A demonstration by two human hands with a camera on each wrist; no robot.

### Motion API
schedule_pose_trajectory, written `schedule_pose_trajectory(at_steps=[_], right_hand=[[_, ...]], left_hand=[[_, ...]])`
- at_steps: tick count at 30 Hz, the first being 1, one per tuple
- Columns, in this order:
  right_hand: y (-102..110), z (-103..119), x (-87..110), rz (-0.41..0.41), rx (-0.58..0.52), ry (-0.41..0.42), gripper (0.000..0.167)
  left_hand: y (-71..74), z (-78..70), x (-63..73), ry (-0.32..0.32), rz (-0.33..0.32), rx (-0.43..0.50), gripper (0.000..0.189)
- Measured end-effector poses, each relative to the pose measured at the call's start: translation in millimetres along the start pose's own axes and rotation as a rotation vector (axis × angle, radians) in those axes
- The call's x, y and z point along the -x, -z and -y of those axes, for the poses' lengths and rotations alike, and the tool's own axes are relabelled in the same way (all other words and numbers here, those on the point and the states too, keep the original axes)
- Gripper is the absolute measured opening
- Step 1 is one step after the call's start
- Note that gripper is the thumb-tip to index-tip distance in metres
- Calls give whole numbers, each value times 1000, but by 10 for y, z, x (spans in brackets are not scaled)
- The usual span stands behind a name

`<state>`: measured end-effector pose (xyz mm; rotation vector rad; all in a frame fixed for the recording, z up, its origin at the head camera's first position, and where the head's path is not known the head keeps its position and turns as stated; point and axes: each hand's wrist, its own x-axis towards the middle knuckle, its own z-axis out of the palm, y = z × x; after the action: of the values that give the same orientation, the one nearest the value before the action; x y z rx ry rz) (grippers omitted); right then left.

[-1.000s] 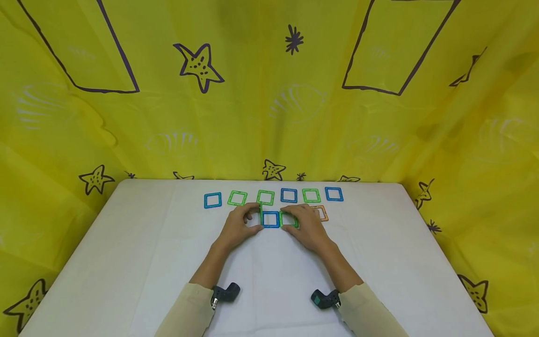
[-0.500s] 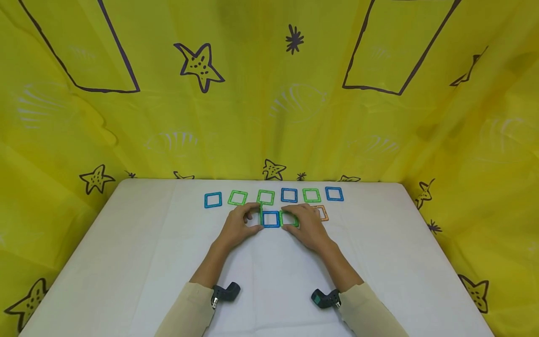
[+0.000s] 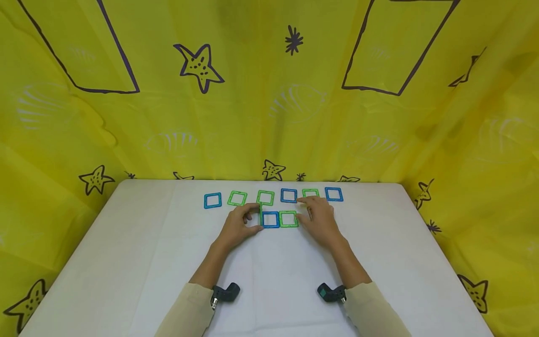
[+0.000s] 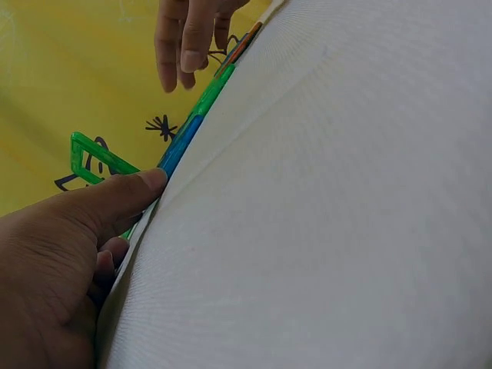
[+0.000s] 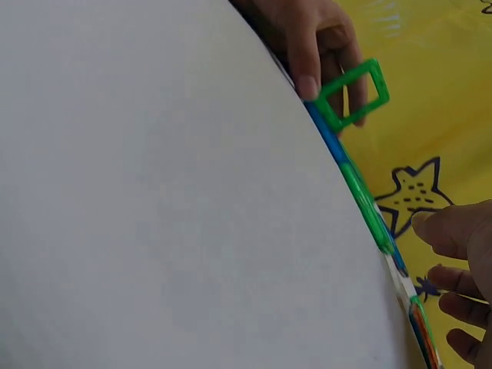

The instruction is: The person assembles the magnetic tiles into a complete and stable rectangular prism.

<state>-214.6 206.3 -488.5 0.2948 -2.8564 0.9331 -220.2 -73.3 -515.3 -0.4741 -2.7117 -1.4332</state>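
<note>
In the head view my left hand [image 3: 240, 227] grips a green square magnetic tile [image 3: 261, 214] by its near and far ends, thumb toward me. This tile stands upright along the left edge of a blue magnetic tile [image 3: 271, 212] lying flat. Another green tile [image 3: 288, 226] lies flat against the blue one's right edge. My right hand [image 3: 321, 222] hovers just right of that flat green tile, thumb and fingers spread and holding nothing. The right wrist view shows the upright green frame [image 5: 382, 83] rising from the blue tile, with the right fingers apart from the tiles.
Behind, a loose row of blue and green tiles runs from a blue tile [image 3: 212, 194] at left to another blue tile [image 3: 334, 188] at right. An orange tile [image 4: 250, 38] shows in the left wrist view; my right hand hides it in the head view. A yellow curtain [image 3: 240, 117] backs the table.
My right hand has let go of the flat green tile and moved right and slightly back, covering the orange tile. My left hand and the upright tile have stayed still.
</note>
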Motion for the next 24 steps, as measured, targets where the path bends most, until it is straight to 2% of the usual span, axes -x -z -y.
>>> schedule_pose_trajectory(at_steps=[5, 8, 13, 24], right_hand=[[192, -204, -20, 12, -22, -115, 52], [284, -292, -22, 39, -23, -151, 55], [367, -379, -26, 89, -11, -168, 59], [401, -472, -14, 119, -46, -179, 51]], left_hand=[[-8, 0, 7, 12, 3, -7, 62], [-8, -2, 16, 24, 2, -19, 62], [-1, -9, 25, 34, -1, -25, 62], [-7, -9, 1, 21, 2, -10, 63]])
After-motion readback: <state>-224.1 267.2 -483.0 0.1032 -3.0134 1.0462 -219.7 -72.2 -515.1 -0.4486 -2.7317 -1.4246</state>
